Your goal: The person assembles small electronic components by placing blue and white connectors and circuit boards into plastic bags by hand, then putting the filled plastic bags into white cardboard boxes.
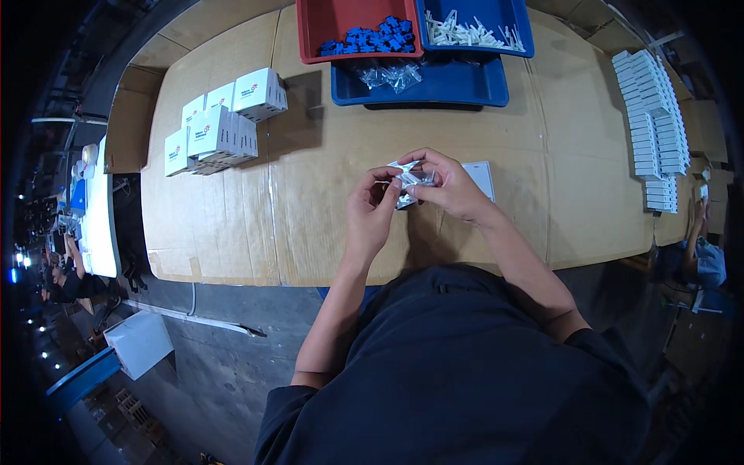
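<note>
Both hands meet over the middle of the cardboard-covered table point(341, 240). Between them is a small clear plastic bag point(417, 179), crinkled and shiny, with something pale showing in or behind it; I cannot make out exactly what. My left hand point(372, 211) pinches its left side between thumb and fingers. My right hand point(456, 192) grips the other side, fingers curled over the top. Partly hidden behind my right hand, a flat white box or card point(482, 178) lies on the table.
At the far side sit a red bin point(310, 56) of blue plastic parts, a blue bin point(527, 43) of white sticks, and a lower blue tray point(465, 91) with clear bags. White boxes point(221, 132) stand stacked at left, thinner white boxes point(651, 116) at right. People work at both sides.
</note>
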{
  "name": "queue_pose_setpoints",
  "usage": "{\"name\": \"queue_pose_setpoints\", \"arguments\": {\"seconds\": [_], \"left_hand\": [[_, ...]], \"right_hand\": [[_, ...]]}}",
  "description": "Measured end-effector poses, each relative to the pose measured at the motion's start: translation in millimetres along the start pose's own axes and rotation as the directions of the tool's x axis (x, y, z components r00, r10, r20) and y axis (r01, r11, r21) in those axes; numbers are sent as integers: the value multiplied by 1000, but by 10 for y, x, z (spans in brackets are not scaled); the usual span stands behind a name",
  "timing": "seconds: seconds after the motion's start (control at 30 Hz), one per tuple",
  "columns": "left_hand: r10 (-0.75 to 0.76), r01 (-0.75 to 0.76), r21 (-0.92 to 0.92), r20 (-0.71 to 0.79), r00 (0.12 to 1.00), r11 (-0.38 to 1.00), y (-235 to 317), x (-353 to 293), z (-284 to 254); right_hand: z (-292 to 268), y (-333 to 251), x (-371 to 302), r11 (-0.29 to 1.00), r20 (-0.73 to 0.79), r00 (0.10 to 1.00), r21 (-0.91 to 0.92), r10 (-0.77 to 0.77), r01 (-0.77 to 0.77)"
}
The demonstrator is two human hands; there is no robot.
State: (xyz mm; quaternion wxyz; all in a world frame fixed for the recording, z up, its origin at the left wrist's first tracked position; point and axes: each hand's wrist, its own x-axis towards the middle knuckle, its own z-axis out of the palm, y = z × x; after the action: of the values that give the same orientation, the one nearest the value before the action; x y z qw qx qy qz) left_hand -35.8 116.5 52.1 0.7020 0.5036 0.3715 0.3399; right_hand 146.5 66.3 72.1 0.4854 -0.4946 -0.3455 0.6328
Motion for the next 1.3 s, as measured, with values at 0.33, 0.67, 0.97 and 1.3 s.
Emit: {"name": "queue_pose_setpoints", "arguments": {"seconds": [0.33, 0.67, 0.97, 1.3], "left_hand": [[36, -36, 43, 5, 999, 998, -33, 32, -147], [-114, 100, 170, 77, 990, 980, -54, 32, -298], [175, -166, 421, 16, 984, 892, -57, 160, -193], [359, -323, 804, 147, 922, 499, -194, 137, -222]], "right_hand": [[-116, 168, 52, 997, -27, 999, 55, -46, 48], [-140, 81, 86, 999, -34, 999, 38, 16, -15], [-219, 125, 174, 945, -129, 978, -306, -161, 116], [-334, 244, 119, 498, 32, 920, -833, -390, 240]]}}
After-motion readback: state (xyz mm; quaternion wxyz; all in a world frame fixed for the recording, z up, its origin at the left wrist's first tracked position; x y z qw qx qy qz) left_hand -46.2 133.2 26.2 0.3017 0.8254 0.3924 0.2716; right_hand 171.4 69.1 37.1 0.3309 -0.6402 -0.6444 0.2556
